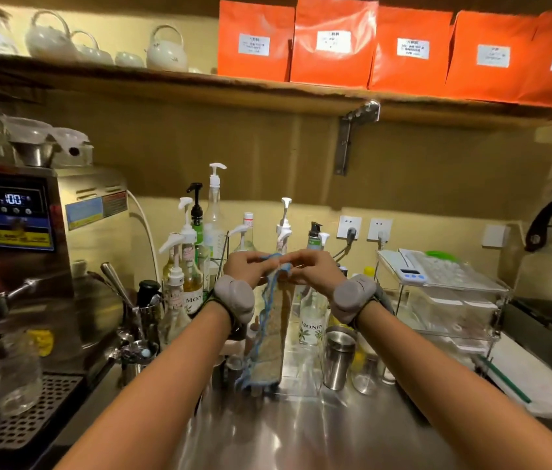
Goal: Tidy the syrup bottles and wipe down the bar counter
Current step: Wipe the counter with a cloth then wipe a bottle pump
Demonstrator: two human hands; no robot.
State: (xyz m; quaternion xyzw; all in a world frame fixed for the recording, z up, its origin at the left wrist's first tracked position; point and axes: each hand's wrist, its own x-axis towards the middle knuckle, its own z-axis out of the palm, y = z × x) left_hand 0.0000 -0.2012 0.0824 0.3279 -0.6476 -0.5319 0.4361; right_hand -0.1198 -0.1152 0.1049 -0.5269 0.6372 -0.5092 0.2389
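Pinching one cloth [269, 320] — left hand [246, 266], right hand [311, 266] — two hands.

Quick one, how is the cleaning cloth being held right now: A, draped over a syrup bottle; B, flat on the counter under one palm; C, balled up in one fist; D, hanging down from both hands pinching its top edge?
D: the left hand and right hand pinch the top edge of the cloth, which hangs above the counter.

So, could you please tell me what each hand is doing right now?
Left hand: pinching the top edge of the cloth.
Right hand: pinching the same edge of the cloth.
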